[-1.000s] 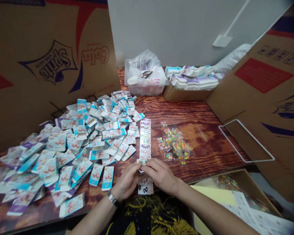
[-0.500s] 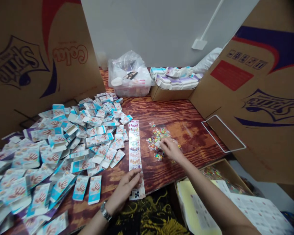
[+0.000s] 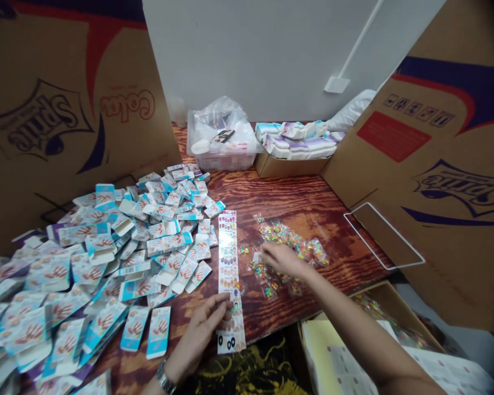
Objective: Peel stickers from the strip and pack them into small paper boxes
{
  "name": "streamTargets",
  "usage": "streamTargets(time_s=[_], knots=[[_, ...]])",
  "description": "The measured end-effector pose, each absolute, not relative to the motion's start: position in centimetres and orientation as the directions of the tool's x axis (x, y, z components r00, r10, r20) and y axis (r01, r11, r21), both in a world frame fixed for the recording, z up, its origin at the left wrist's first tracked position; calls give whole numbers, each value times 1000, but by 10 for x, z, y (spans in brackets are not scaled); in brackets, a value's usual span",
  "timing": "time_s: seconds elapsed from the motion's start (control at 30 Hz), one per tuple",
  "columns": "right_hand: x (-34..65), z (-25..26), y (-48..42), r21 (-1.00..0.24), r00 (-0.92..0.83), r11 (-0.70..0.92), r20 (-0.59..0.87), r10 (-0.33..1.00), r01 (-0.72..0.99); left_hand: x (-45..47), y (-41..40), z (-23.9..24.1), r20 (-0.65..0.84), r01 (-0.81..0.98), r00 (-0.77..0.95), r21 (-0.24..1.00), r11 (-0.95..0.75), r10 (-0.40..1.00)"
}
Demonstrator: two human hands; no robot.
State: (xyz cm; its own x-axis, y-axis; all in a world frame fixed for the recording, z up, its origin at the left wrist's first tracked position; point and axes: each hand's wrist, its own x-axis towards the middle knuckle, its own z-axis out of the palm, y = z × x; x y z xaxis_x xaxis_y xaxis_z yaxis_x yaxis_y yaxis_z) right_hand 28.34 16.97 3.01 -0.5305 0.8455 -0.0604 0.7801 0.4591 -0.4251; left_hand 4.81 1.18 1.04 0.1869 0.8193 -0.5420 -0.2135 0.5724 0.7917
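Observation:
A long strip of printed stickers (image 3: 228,258) lies on the wooden table in front of me. Over its lower part rests my left hand (image 3: 201,332), fingers loosely bent and apart, holding nothing I can see. My right hand (image 3: 286,259) is closed at the fingertips among small clear packets of colourful bits (image 3: 313,251). A small white piece (image 3: 256,257) shows at its fingertips; its kind is unclear. One small packet (image 3: 244,250) lies by the strip's right edge, and another (image 3: 237,286) overlaps the strip.
A large heap of small printed cardboard boxes (image 3: 160,229) covers the left side. Tall cartons (image 3: 123,66) flank the table. At the back stand a plastic tub (image 3: 226,159) and an open box of packs (image 3: 288,167). Lower right, a carton (image 3: 395,302) holds more packets.
The packets on the table are more spread out, and some now lie at the strip. My right hand has shifted slightly left and down with the white piece; the view has tilted up.

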Motion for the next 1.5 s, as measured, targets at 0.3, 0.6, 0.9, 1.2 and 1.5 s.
streamTargets(time_s=[0.3,0.6,0.9,1.2,1.5], knots=[[263,8,290,-257,-13,-37,-191,982,966,40,10,25,-496,-159,111,846,508,861],[241,13,283,-201,-82,41,-200,976,979,18,77,30,94,852,-88,523,26,992],[232,42,229,-465,-358,321,9,934,825,25,130,23,-22,994,-88,64,89,996],[227,47,192,-549,-593,608,234,770,573,35,135,26,-35,993,-77,81,80,996],[225,45,183,-566,-539,570,244,806,596,32,130,33,-8,987,-47,152,48,999]])
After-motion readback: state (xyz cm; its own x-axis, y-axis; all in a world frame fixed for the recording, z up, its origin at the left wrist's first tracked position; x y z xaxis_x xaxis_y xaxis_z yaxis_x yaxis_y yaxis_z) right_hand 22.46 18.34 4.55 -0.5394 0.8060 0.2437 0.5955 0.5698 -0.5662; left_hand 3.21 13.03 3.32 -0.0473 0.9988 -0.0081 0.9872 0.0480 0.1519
